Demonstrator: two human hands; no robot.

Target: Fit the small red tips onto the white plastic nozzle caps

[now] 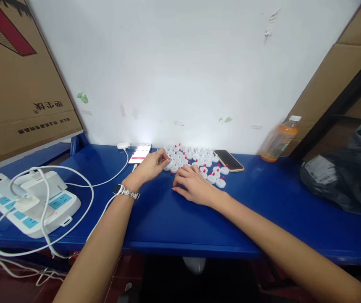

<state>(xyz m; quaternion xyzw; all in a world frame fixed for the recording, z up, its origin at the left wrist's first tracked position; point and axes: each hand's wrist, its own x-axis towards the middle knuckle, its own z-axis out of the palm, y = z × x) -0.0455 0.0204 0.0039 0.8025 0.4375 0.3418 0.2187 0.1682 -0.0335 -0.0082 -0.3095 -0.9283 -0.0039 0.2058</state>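
Note:
A spread of small white round caps (220, 182), several with red tips, covers the blue table near the wall. My left hand (151, 165), wearing a watch and a silver bracelet (125, 191), is at the left edge of the caps. Its thumb and forefinger are pinched together; whatever they hold is too small to make out. Just to the right, my right hand (194, 185) rests palm down at the front of the spread. Its fingers are bent and a little apart, the fingertips reaching the nearest caps, and I see nothing gripped in it.
Behind the caps lie a lit phone (140, 154) on the left and a dark phone (229, 160) on the right. A power strip (41, 210) with looping white cables is at left. An orange drink bottle (279, 139) and a dark plastic bag (341, 181) stand right.

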